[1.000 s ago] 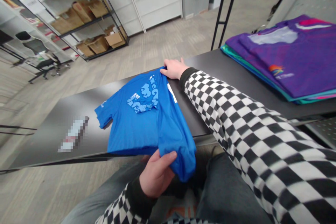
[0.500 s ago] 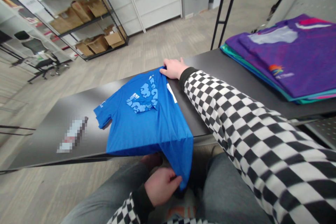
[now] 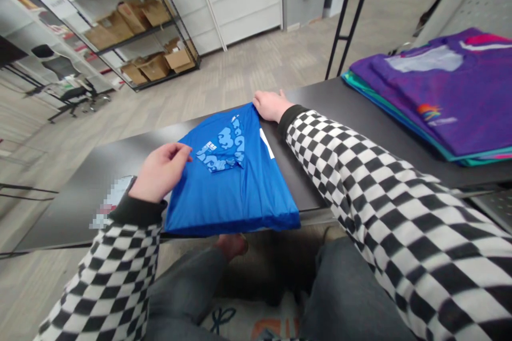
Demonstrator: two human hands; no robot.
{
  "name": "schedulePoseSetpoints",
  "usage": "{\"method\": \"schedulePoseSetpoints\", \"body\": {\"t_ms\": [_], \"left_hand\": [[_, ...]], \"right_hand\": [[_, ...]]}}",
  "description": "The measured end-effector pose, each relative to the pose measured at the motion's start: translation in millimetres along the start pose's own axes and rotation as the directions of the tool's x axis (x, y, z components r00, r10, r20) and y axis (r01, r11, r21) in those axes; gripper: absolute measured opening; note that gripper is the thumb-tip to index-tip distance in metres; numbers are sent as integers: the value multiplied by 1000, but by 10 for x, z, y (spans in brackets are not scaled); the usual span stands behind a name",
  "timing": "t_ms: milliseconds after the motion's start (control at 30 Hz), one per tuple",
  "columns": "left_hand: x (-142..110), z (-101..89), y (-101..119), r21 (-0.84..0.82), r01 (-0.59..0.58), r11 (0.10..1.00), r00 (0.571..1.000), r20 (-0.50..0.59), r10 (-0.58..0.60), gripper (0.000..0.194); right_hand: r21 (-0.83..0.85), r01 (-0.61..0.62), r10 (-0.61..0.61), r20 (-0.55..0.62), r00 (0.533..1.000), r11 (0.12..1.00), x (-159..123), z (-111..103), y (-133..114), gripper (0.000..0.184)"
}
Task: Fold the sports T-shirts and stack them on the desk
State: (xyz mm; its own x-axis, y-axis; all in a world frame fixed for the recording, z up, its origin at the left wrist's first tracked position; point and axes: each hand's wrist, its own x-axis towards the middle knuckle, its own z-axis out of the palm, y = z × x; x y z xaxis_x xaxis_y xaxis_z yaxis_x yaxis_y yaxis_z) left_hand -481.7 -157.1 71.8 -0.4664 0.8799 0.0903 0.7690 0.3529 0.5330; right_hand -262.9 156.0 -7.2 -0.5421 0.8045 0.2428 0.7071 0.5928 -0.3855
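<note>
A blue T-shirt [image 3: 216, 192] with a light-blue wave pattern and small white lettering lies on the dark table, its right side folded inward. Its lower edge reaches the table's near edge. My right hand [image 3: 272, 105] grips the shirt's far right corner, fingers closed on the cloth. At the shirt's left side, my left hand [image 3: 160, 170] has its thumb and fingers pinched together on the fabric. That hand and its cuff cover the left sleeve. A flat, blurred-out item [image 3: 116, 197] lies partly behind my left wrist.
Folded shirts, a purple one [image 3: 452, 96] on top, are stacked on the right of the table [image 3: 316, 112]. Beyond the table stand a black rack frame [image 3: 350, 21], shelves with cardboard boxes [image 3: 154, 65] and an office chair [image 3: 66, 80].
My left hand has let go of the shirt's near right corner and moved up to its left side. The hanging cloth now lies flatter along the table edge. My right hand keeps its place on the shirt.
</note>
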Motion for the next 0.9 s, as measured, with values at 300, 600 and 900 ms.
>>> {"method": "schedulePoseSetpoints", "body": {"t_ms": [300,600,900], "left_hand": [[587,398,-240,367,-113,923,990,117,74,35],[488,130,-199,458,-101,883,994,5,112,35],[575,211,-477,438,-64,897,998,32,56,47]], "right_hand": [[1,-21,21,-11,1000,1000,68,40,42,43],[13,-44,44,15,999,999,45,1,-9,61],[7,8,-8,8,1000,1000,-22,-8,-17,66]]}}
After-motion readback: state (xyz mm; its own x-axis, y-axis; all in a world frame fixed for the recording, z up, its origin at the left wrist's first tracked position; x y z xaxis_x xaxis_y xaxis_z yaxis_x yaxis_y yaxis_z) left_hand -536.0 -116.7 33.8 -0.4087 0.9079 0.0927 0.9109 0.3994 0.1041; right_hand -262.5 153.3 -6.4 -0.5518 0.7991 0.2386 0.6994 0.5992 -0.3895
